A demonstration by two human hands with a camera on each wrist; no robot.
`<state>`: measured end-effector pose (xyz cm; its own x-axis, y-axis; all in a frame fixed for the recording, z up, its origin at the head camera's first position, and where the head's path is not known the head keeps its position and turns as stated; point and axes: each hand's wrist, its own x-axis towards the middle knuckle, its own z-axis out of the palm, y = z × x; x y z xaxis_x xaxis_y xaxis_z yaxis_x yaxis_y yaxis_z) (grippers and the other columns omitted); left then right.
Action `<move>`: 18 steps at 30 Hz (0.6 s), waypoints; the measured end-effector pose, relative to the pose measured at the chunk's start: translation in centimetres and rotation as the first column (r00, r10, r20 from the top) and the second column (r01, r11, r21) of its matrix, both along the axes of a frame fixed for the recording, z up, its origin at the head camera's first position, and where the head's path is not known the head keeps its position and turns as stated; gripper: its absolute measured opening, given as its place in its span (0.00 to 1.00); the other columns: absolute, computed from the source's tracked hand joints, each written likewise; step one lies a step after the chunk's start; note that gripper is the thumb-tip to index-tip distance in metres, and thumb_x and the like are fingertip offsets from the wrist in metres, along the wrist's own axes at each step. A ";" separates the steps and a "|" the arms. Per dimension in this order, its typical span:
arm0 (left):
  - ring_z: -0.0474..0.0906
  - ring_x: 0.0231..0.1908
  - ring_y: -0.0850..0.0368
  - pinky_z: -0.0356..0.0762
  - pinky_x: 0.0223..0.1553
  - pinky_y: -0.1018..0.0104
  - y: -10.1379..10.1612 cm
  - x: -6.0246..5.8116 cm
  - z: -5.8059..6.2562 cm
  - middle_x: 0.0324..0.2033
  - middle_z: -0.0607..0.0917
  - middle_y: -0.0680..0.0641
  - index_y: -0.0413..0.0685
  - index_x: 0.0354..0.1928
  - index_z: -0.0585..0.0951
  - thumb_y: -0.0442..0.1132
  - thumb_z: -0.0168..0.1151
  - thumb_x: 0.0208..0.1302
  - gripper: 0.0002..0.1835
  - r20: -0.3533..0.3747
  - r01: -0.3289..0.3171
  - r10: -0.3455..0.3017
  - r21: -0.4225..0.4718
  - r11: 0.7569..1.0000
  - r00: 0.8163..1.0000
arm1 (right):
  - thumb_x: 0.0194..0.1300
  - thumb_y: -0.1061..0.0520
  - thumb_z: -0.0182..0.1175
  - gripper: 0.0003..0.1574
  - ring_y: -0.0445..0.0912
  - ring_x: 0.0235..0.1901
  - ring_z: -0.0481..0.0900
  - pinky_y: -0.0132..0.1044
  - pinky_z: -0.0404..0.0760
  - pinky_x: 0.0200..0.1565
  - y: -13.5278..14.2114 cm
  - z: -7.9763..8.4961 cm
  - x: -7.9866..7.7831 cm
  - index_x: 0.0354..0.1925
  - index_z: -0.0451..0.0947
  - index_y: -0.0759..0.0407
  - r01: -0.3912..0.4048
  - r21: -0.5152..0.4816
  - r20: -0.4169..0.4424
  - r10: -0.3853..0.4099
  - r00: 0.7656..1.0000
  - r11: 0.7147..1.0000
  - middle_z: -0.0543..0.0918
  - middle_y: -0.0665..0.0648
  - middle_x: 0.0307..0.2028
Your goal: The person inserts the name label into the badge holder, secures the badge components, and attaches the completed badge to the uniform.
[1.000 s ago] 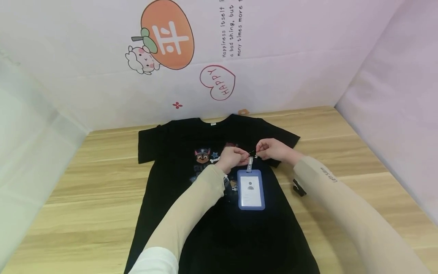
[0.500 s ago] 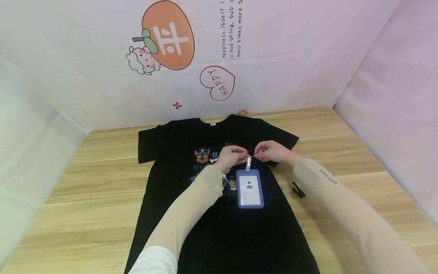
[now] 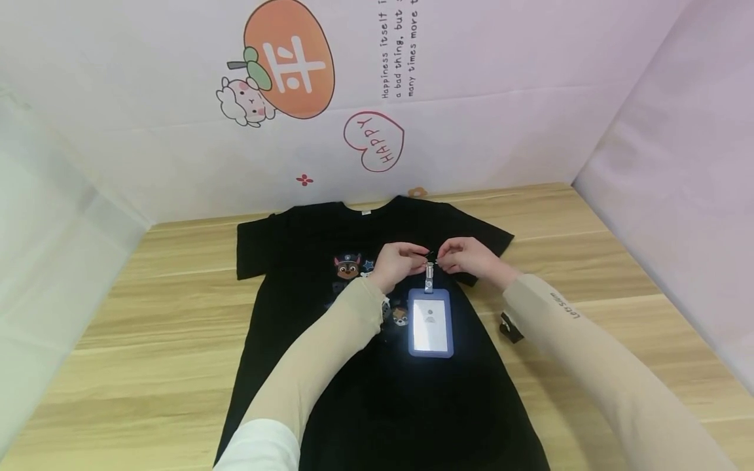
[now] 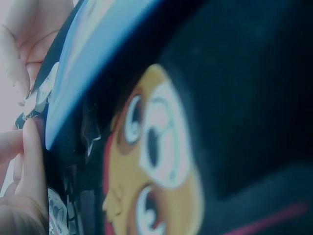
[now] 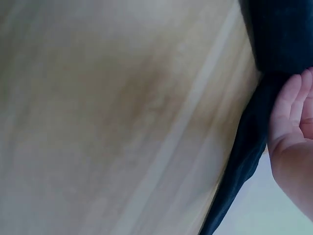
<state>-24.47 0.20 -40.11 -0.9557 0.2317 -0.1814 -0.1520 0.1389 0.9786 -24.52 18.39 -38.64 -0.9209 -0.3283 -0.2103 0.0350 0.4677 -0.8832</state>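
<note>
A black T-shirt [image 3: 353,229] with cartoon dogs printed on its chest lies flat. On it lies a blue-framed ID badge holder [image 3: 431,324] with a white card inside. Its strap clip [image 3: 429,278] runs up from the holder to the fingertips of both hands. My left hand [image 3: 397,265] comes from the left and pinches the clip's upper end. Opposite, my right hand [image 3: 468,258] pinches at that same end, close to the shirt's right sleeve. Small metal parts [image 4: 29,116] show between the fingers in the left wrist view; their exact hold is partly hidden.
A wooden table [image 3: 147,347] bears the shirt. A small black object [image 3: 510,328] lies beside the right forearm. Behind stands a white printed cloth [image 3: 471,104], with more pale cloth at both sides.
Both hands have shifted slightly, staying together at the clip's top. The badge holder has moved a little upward, and its strap now stands straighter.
</note>
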 end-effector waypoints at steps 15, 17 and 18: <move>0.84 0.40 0.56 0.81 0.44 0.68 -0.7 -0.1 0.6 0.44 0.84 0.38 0.37 0.50 0.81 0.27 0.58 0.63 0.14 -0.014 0.079 -0.079 0.004 0.997 0.997 | 0.66 0.67 0.50 0.08 0.38 0.31 0.79 0.27 0.80 0.38 -0.1 -0.2 0.2 0.42 0.69 0.73 0.146 -0.289 0.108 -0.119 0.987 0.946 0.80 0.47 0.28; 0.84 0.40 0.55 0.81 0.44 0.68 -0.8 -0.2 0.6 0.43 0.84 0.38 0.37 0.49 0.81 0.27 0.58 0.63 0.13 -0.032 0.075 -0.075 -0.004 0.997 0.997 | 0.67 0.67 0.50 0.11 0.37 0.31 0.79 0.26 0.80 0.39 -0.1 -0.3 0.2 0.45 0.68 0.75 0.142 -0.309 0.115 -0.112 0.987 0.940 0.80 0.47 0.29; 0.84 0.40 0.55 0.81 0.43 0.68 -0.8 -0.2 0.7 0.43 0.85 0.38 0.37 0.49 0.81 0.27 0.58 0.63 0.13 -0.040 0.071 -0.071 -0.008 0.997 0.997 | 0.67 0.67 0.50 0.13 0.37 0.31 0.79 0.26 0.80 0.39 -0.2 -0.3 0.2 0.47 0.67 0.76 0.137 -0.316 0.117 -0.105 0.988 0.939 0.80 0.47 0.29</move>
